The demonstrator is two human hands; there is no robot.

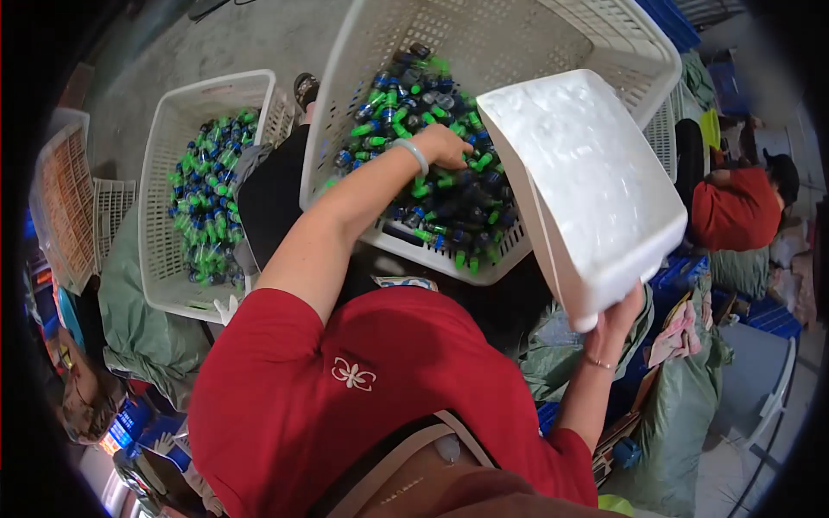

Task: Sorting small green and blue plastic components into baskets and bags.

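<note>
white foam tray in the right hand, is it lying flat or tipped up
Tipped up. The white foam tray stands steeply on edge, gripped at its lower corner by the right hand, leaning over the basket.

Two white baskets of bottles, one at twelve o'clock (639, 52), one at nine (164, 121); one foam tray (596, 198); bottles (449, 198) uncountable.

Small bottles (432, 186) fill the near basket (484, 52), with the left hand (445, 142) resting among them. A foam tray (587, 190), held by the right hand (622, 315), overlaps that basket's right side. Another basket (164, 155) stands to the left.
</note>
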